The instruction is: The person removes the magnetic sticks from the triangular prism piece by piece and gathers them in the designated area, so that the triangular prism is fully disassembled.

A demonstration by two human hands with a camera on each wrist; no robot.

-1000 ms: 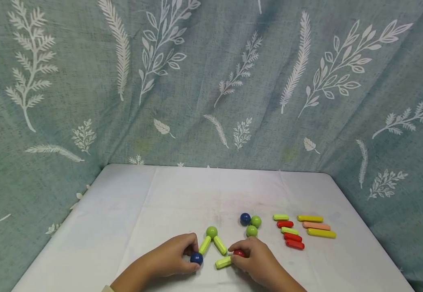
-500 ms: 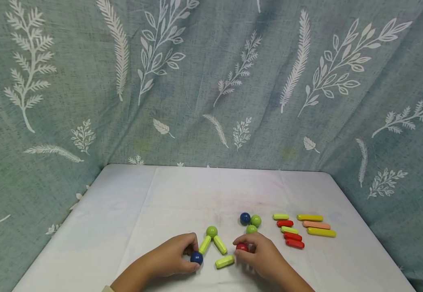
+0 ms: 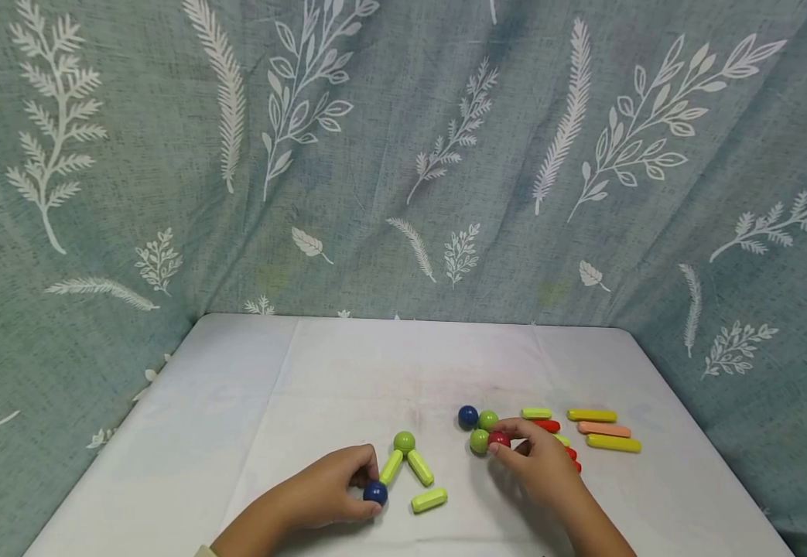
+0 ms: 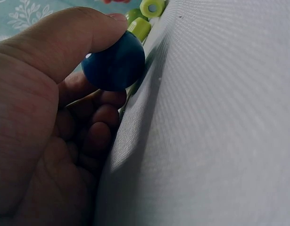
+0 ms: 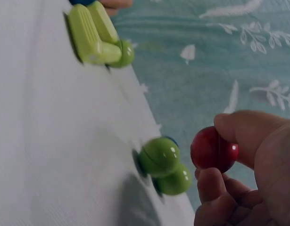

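Across the white cloth-covered table (image 3: 347, 371), over on its right side, here comes the right hand (image 3: 544, 464), thumb and fingers pinching a glossy red ball (image 3: 499, 442)! It has just left the loose yellow-green plastic-looking bar (image 3: 429, 500) and now sits near a shiny light-green ball (image 3: 480, 441) (a gap shows from the right wrist; whether the red one touches the cloth, I can't tell). The bar lies with no ball at its end; I'd judge that puts red among the spares rather than in the arrangement. Meanwhile the left hand (image 3: 326, 491) hasn't budged, pinching a glossy dark-blue ball (image 3: 375, 493) at the near end of the left yellow-green bar (image 3: 391, 467), which leads up to a green top ball (image 3: 405, 441).
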